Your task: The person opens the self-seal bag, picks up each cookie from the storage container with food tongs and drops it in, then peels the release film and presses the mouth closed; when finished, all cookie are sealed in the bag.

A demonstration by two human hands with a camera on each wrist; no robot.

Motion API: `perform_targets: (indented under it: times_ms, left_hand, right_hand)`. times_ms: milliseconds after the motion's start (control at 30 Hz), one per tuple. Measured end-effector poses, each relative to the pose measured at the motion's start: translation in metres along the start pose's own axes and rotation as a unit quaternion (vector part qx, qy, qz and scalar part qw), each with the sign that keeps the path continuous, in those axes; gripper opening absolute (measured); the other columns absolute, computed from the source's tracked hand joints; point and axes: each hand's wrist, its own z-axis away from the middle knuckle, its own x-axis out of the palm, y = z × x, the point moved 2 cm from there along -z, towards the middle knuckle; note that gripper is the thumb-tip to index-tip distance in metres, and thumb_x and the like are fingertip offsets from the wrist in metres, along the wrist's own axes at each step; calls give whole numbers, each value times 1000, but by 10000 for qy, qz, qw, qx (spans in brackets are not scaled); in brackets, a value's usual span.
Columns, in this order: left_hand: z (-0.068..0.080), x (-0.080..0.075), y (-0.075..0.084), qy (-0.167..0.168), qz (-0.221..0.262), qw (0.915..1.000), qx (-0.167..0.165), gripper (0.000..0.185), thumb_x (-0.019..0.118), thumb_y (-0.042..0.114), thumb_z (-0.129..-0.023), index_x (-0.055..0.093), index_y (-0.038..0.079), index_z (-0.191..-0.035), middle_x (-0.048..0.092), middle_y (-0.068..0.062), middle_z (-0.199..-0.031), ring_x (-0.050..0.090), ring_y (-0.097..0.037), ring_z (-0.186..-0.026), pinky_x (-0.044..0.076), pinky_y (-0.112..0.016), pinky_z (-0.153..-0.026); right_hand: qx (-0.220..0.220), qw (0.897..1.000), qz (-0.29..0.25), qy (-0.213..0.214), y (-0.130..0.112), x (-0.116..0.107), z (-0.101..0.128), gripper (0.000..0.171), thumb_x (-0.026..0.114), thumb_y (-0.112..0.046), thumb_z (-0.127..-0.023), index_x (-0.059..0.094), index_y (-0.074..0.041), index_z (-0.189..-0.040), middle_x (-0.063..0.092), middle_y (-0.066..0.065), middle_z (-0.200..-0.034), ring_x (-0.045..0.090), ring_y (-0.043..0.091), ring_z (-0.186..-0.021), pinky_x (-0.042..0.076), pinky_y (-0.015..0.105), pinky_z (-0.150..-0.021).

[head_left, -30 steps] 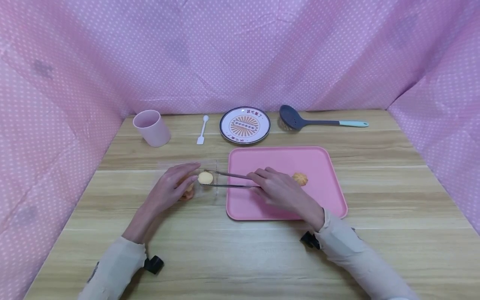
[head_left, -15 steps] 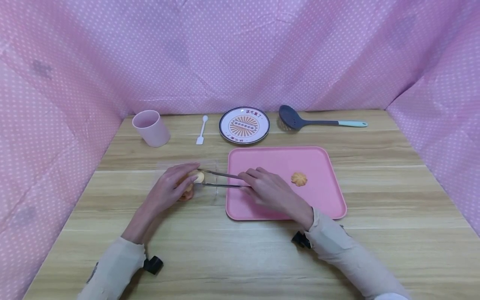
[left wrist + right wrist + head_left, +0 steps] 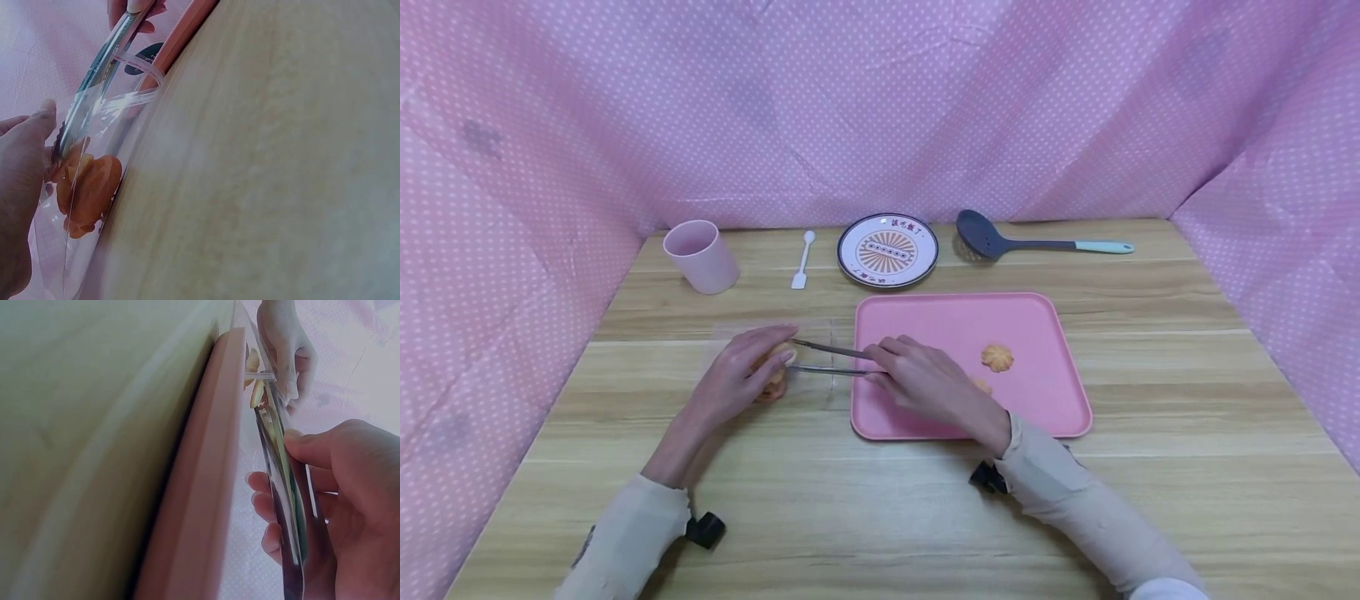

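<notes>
My left hand (image 3: 741, 375) pinches the side of a clear plastic bag (image 3: 112, 128) between thumb and fingers. Brown cookies (image 3: 97, 187) lie in the bag, partly hidden in the head view by that hand. Metal tongs (image 3: 829, 370) are gripped in my right hand (image 3: 921, 379), over the left part of the pink tray (image 3: 932, 310). The tongs' tips reach through the bag's mouth to the cookies, beside my left fingertips; whether they squeeze one is unclear. On the tray sits a flower-shaped cookie (image 3: 997, 358), and another cookie (image 3: 982, 385) peeks out behind my right wrist.
Along the table's back edge stand a pink cup (image 3: 702, 258), a small white spoon (image 3: 803, 260), a patterned plate (image 3: 887, 250) and a dark skimmer (image 3: 988, 237) with a light green handle. A pink dotted curtain (image 3: 880, 108) closes off the back and sides.
My right hand and the tongs have shifted left, deeper into the bag, and a pale round cookie at the tips has moved left too. The second tray cookie has come into sight.
</notes>
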Motion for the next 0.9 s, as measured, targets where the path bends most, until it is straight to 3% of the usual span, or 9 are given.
perform_targets:
  times_ms: [567, 900]
  left_hand:
    - [0, 1, 0, 150, 30, 9995, 266, 40, 72, -1, -96, 67, 1, -135, 66, -12, -137, 58, -34, -129, 45, -54, -108]
    - [0, 1, 0, 178, 7, 9997, 172, 38, 72, 0, -96, 68, 1, -134, 66, -11, -137, 59, -33, -129, 46, -55, -108]
  right_hand:
    - [348, 9980, -275, -447, -9, 5, -15, 24, 66, -21, -105, 70, -7, -123, 68, 4, -103, 62, 18, -90, 58, 34, -76]
    - [469, 9966, -487, -473, -8, 8, -18, 21, 62, -22, -107, 70, -7, -118, 63, 1, -95, 58, 17, -84, 56, 33, -72]
